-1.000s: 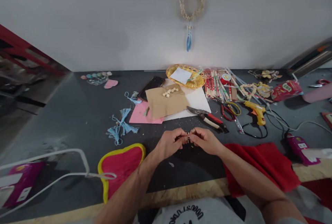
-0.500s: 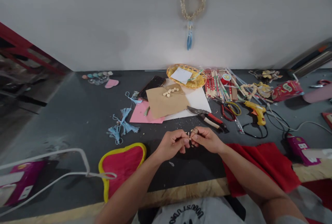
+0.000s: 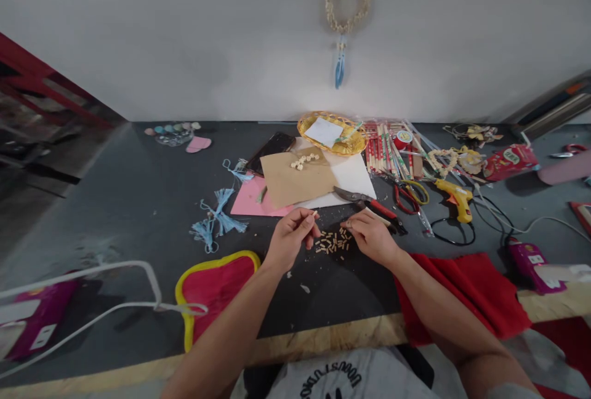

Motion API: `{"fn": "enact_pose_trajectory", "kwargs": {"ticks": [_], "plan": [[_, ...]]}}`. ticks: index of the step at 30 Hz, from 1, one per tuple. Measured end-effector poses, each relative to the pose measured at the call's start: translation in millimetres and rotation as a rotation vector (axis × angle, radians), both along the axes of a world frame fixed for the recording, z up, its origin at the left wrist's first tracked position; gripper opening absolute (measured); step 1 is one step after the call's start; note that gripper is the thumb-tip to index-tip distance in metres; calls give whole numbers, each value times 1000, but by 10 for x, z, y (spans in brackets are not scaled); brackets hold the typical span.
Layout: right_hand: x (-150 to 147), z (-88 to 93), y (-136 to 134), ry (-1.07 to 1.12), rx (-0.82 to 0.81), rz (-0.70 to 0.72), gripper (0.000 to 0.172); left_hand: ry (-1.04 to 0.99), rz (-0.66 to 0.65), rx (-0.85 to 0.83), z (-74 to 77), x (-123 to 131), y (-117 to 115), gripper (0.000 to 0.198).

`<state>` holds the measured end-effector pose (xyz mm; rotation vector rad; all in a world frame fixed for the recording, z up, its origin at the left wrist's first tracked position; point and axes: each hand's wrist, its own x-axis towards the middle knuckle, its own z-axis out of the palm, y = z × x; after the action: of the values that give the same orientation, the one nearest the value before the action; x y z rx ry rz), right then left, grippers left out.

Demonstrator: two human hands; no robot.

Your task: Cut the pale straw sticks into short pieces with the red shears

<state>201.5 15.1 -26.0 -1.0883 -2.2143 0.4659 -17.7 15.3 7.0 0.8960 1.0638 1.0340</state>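
My left hand (image 3: 290,237) hovers over the dark table, its thumb and forefinger pinched on a small pale wooden piece (image 3: 314,214). A heap of several short pale wooden bits (image 3: 333,242) lies on the table between my two hands. My right hand (image 3: 370,236) rests at the right of the heap with its fingers curled and the fingertips down among the bits. What, if anything, it grips is too small to make out.
Red-handled pliers (image 3: 369,203) lie just behind my right hand. Brown paper (image 3: 300,182) with beads, a yellow basket (image 3: 331,126), sticks, scissors and a yellow glue gun (image 3: 455,193) sit further back. Red cloth (image 3: 466,294) lies right, a red heart pad (image 3: 217,288) left.
My hands have moved apart and away from me. The heap of wooden bits, hidden between them before, now lies bare on the table.
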Motion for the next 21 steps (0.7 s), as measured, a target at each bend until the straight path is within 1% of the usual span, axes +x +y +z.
{"fn": "enact_pose_trajectory", "kwargs": {"ticks": [5, 11, 16, 21], "plan": [[30, 12, 13, 88, 4, -85, 20, 12, 15, -9, -6, -1, 7, 31], [34, 55, 1, 65, -12, -117, 18, 20, 39, -18, -7, -1, 14, 31], [10, 28, -3, 52, -28, -74, 17, 20, 43, -40, 3, 4, 13, 32], [17, -24, 6, 51, -34, -51, 22, 16, 58, -31, 1, 2, 19, 30]]}}
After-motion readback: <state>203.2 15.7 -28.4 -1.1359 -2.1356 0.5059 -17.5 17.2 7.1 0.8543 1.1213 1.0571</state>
